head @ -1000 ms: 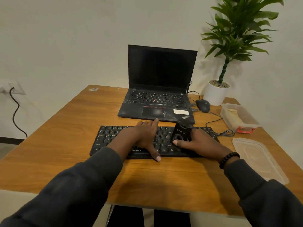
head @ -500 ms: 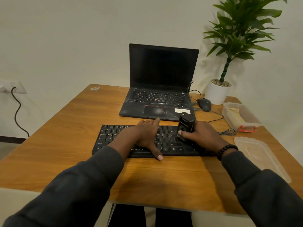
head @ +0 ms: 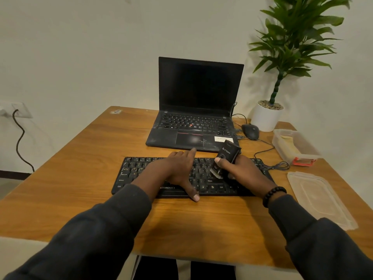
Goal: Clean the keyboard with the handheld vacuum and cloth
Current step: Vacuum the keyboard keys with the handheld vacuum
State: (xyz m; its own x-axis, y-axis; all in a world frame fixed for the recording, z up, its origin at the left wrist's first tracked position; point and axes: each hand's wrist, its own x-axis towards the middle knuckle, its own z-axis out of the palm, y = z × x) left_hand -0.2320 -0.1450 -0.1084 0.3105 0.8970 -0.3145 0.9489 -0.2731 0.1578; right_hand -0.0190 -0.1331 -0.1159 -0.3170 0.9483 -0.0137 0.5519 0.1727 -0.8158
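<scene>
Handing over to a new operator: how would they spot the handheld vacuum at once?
Find the black keyboard in front of the laptop. Over its right half, the right hand grips the handheld vacuum: a small black cylinder, tilted, with white lettering and a pale brush tip on the keys.

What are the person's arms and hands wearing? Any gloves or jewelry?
No gloves: both hands are bare. Both arms have long, dark grey sleeves of soft cloth, reaching to the wrists. The left hand has nothing on it. The right hand has a bracelet of round black beads at the wrist. No rings or watch show.
</scene>
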